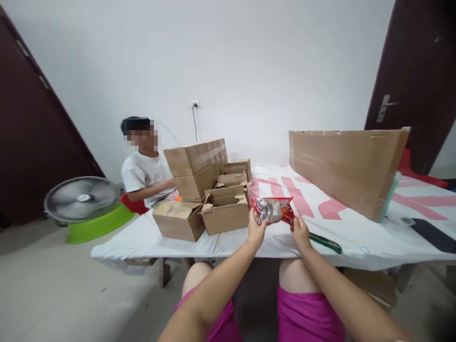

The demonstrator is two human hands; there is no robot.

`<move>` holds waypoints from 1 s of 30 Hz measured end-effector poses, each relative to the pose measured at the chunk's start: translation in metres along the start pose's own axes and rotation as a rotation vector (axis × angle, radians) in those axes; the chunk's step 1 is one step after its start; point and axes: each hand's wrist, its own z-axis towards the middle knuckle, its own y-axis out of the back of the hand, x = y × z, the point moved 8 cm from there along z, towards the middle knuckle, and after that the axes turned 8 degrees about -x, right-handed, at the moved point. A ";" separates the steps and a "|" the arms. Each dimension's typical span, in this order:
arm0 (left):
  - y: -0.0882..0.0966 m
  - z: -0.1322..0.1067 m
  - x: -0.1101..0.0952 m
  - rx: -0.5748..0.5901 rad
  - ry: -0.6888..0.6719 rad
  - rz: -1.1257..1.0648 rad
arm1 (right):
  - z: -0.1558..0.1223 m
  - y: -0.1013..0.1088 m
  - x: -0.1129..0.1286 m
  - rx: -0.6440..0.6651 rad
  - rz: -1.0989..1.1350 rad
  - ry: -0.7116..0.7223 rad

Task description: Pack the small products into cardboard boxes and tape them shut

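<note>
A red and clear plastic snack packet (272, 210) is held up between both hands above the front of the table. My left hand (257, 228) pinches its left end, and my right hand (301, 232) grips its lower right corner. What is inside looks pale and brownish, but I cannot make out its kind. Just left of the packet stands an open cardboard box (226, 216) with its flaps up. A green-handled tool (326, 242) lies on the cloth beside my right hand, partly covered by it.
Another small carton (178, 223) sits at the table's left front, with stacked closed cartons (194, 164) behind. A long cardboard panel (345, 171) stands at right, near a dark flat object (436, 235). A person in a white shirt (146, 173) sits at left by a fan (83, 198).
</note>
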 end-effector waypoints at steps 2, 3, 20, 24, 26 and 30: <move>0.024 -0.024 0.003 0.037 -0.017 -0.029 | -0.028 -0.003 -0.004 0.041 0.032 -0.002; 0.039 -0.032 0.005 0.054 -0.020 -0.031 | -0.041 -0.009 -0.004 0.073 0.047 0.006; 0.208 -0.022 -0.006 -0.276 -0.301 1.314 | -0.144 -0.070 0.043 0.664 0.036 0.476; 0.190 0.005 0.002 -0.283 -0.159 1.502 | -0.148 -0.071 0.049 0.740 0.003 0.455; 0.181 0.016 0.003 -0.260 -0.124 1.564 | -0.145 -0.072 0.050 0.746 -0.005 0.447; 0.166 0.031 0.007 -0.200 -0.101 1.612 | -0.145 -0.073 0.048 0.771 -0.007 0.424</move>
